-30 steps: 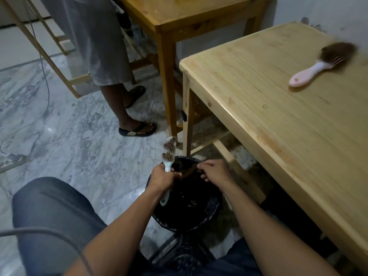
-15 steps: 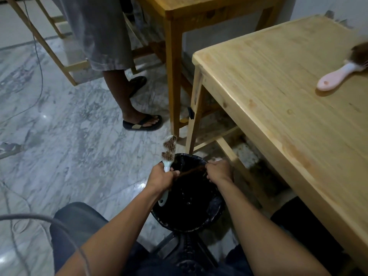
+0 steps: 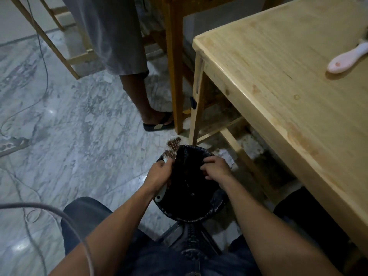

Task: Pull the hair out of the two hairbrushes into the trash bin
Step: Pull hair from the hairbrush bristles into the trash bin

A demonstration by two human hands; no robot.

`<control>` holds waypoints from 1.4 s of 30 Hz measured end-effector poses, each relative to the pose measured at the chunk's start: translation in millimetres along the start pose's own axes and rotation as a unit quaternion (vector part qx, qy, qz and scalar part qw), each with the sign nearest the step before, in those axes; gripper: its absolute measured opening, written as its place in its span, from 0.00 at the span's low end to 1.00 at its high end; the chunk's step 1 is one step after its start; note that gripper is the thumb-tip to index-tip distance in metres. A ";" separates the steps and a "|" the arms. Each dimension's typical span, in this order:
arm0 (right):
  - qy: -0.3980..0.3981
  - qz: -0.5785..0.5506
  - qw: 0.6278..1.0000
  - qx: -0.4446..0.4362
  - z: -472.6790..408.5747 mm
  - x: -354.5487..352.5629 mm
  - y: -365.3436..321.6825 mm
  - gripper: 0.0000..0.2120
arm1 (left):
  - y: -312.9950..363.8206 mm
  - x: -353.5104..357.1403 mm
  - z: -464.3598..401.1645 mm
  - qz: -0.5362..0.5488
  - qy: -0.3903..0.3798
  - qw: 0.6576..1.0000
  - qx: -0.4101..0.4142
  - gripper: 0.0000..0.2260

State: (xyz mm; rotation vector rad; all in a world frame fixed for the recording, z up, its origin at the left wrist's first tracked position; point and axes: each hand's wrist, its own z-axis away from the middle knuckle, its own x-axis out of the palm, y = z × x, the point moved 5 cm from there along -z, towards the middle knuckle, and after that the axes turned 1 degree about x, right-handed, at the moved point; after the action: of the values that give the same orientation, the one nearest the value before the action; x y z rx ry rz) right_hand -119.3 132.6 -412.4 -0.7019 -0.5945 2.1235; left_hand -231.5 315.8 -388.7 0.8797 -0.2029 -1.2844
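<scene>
A black trash bin (image 3: 215,208) lined with a dark bag stands on the floor between my knees. My left hand (image 3: 159,173) grips the white handle of a hairbrush (image 3: 172,148) whose bristles still carry brown hair; its head points up at the bin's far left rim. My right hand (image 3: 216,169) hovers over the bin's right side with fingers curled; whether hair is pinched in them I cannot tell. A second hairbrush (image 3: 347,59), pink-handled, lies on the light wooden table (image 3: 278,92) at the right edge, its head cut off by the frame.
Another person's legs (image 3: 137,96) in sandals stand just beyond the bin beside a darker wooden table leg (image 3: 175,76). Cables (image 3: 39,56) trail over the marble floor at left. A grey cable (image 3: 59,212) crosses my left knee.
The view has shifted so the pink brush slid toward the right edge. My right hand drew away from the brush toward the bin's right side; the stretched strand of hair is no longer seen.
</scene>
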 end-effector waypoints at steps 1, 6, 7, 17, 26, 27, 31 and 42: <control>-0.041 0.030 0.999 -0.018 4.0 5.9 -3.4 0.22 | -1.2 -0.1 0.1 0.027 -0.011 0.999 -0.019 0.22; -0.159 0.097 0.979 -0.077 15.2 37.8 -11.1 0.31 | 3.1 6.7 6.1 0.114 -0.047 0.991 -0.051 0.23; -0.145 0.091 0.982 -0.078 13.5 40.3 -11.4 0.27 | 5.0 6.3 4.9 0.106 -0.032 0.993 -0.040 0.22; 0.050 -0.047 0.987 -0.145 13.5 17.8 -41.3 0.10 | 8.4 1.8 14.6 -0.134 0.002 0.982 0.132 0.13; 0.038 -0.112 0.985 -0.128 16.0 19.8 -48.9 0.10 | 16.3 -12.9 25.1 -0.221 0.076 0.954 0.187 0.21; 0.038 -0.094 0.986 -0.134 16.9 20.4 -49.3 0.09 | 17.2 -14.4 27.0 -0.224 0.078 0.953 0.191 0.22; 0.062 -0.045 0.988 -0.132 19.7 18.2 -47.8 0.06 | 12.5 -19.9 25.6 -0.242 0.085 0.947 0.194 0.21; 0.099 -0.039 0.990 -0.096 27.4 -19.6 -48.2 0.08 | -11.7 -46.3 5.8 -0.280 0.138 0.943 0.117 0.26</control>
State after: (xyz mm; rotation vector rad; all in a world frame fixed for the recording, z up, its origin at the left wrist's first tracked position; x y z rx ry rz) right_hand -100.7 139.4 -357.0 -0.9681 -0.7101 1.9121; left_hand -258.3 354.2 -377.4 1.3744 0.1343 -1.6613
